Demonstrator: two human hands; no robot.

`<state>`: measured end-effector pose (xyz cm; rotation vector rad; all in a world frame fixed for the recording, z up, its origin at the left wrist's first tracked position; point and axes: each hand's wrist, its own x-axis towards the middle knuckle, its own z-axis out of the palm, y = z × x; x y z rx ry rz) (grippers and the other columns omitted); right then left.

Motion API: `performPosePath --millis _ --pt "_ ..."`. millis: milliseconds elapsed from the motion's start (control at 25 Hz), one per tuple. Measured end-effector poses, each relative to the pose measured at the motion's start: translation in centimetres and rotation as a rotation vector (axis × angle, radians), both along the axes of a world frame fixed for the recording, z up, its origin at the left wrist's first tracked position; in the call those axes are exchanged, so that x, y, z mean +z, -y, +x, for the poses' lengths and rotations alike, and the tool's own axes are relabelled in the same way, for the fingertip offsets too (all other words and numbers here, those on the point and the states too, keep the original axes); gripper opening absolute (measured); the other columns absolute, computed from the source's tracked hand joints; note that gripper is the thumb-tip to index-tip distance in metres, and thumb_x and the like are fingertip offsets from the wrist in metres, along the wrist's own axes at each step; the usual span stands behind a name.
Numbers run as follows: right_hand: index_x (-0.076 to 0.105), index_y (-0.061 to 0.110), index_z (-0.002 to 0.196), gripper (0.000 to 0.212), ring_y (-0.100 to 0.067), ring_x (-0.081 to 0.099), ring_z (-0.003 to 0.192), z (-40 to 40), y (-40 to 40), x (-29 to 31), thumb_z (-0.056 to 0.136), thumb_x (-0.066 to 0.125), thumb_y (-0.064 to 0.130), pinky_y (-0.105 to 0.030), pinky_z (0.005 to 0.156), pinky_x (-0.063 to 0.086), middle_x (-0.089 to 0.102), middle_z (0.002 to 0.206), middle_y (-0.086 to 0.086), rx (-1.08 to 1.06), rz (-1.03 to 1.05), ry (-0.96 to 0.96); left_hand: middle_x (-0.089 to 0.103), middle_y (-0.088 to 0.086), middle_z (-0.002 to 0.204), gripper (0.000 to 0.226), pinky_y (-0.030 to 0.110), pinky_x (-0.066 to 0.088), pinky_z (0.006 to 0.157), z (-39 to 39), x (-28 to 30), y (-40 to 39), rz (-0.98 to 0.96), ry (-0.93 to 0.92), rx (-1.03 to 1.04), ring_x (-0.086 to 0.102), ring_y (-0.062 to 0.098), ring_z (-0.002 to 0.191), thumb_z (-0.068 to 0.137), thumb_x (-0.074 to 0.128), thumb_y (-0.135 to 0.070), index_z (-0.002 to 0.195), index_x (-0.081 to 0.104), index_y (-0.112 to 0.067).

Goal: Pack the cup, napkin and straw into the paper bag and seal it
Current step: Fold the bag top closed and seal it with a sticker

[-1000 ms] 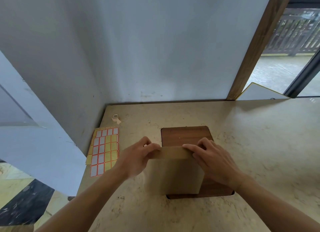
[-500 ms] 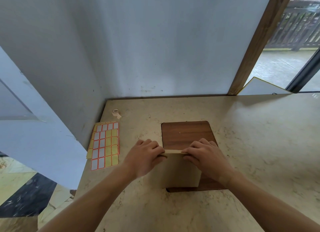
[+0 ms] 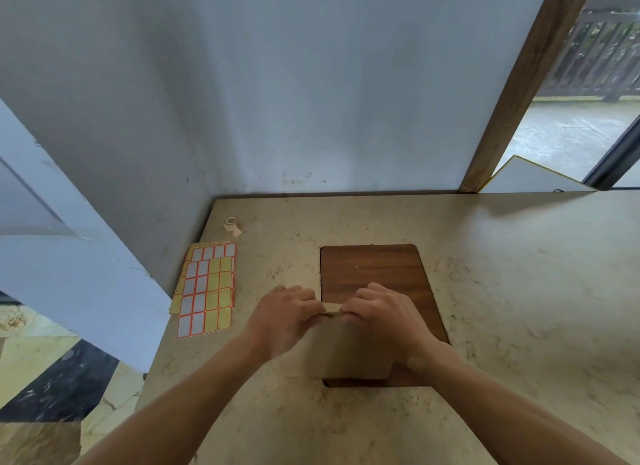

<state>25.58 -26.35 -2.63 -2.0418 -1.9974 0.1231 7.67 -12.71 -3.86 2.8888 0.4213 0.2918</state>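
plain brown paper bag (image 3: 349, 352) upright on dark wooden board (image 3: 375, 274) inset in mottled beige table (image 3: 502, 291), top edge folded over. left hand (image 3: 284, 317) and right hand (image 3: 384, 314) both curled over that fold, fingertips pinching it from either side. best to press fold flat and even, crease along full width, hold with one hand before reaching for yellow sticker sheets (image 3: 206, 288) or small tape roll (image 3: 231, 223). contents hidden.

Your left hand (image 3: 287, 317) and right hand (image 3: 384, 319) pinch the folded top of the paper bag (image 3: 349, 353), which stands on the wooden board (image 3: 374, 270) mid-tabletop (image 3: 519, 291). Label sheets (image 3: 207, 288) and a tape roll (image 3: 231, 223) lie along the left edge.
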Motion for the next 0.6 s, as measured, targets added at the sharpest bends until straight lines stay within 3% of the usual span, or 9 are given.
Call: performPosePath --millis 200,360,600 --pt "0.072 0.030 0.105 0.021 -0.009 0.062 0.092 3.4 1.9 -1.0 0.094 0.055 0.037 -0.030 0.072 0.052 0.071 0.100 0.013 -0.079 0.049 -0.126 0.067 -0.004 0.087 0.014 0.022 0.035 0.060 -3.6 0.5 -2.2 -0.065 0.027 0.179 0.060 0.016 0.078 0.092 0.062 -0.025 0.099 0.072 -0.017" --pt "0.076 0.027 0.097 0.020 -0.006 0.068 0.082 3.6 1.7 -1.2 0.091 0.058 0.032 -0.027 0.067 0.055 0.074 0.092 0.013 -0.022 0.085 -0.174 0.066 -0.006 0.084 0.014 0.026 0.043 0.062 -4.4 -0.2 -1.5 -0.131 0.022 0.336 0.058 0.014 0.074 0.091 0.064 -0.024 0.099 0.074 -0.018" --pt "0.079 0.027 0.097 0.013 -0.005 0.071 0.080 4.3 1.4 -0.6 0.088 0.070 0.025 -0.029 0.069 0.058 0.077 0.090 0.012 0.043 0.076 -0.181 0.070 -0.004 0.083 0.016 0.025 0.046 0.062 -4.5 -0.2 -2.3 -0.219 0.042 0.302 0.062 0.013 0.072 0.087 0.068 -0.023 0.101 0.075 -0.019"
